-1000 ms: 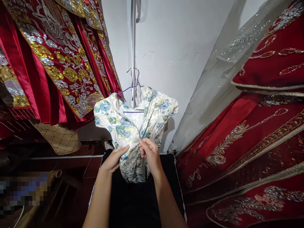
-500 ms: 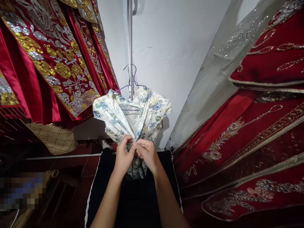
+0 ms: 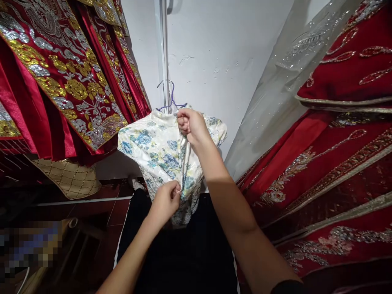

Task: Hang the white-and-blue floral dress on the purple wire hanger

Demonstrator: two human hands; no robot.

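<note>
A small white dress with blue and yellow flowers (image 3: 153,149) hangs on a purple wire hanger (image 3: 167,98) from a metal pole (image 3: 165,53) against the white wall. My right hand (image 3: 191,126) is raised to the dress's collar and pinches the fabric there, fingers closed. My left hand (image 3: 167,202) is lower, at the dress's waist, and pinches the cloth along the front seam. The front of the dress is pulled closed between the two hands.
Red garments with gold and silver embroidery (image 3: 67,77) hang at the left. More red embroidered cloth (image 3: 330,163) and a sheer sparkly veil (image 3: 275,98) fill the right. Dark cloth (image 3: 183,253) lies below the dress. A dark red tiled floor (image 3: 101,212) shows at lower left.
My right hand has gone up from the dress's waist to its collar, and the open front has closed. My left hand has stayed at the waist, gripping the cloth.
</note>
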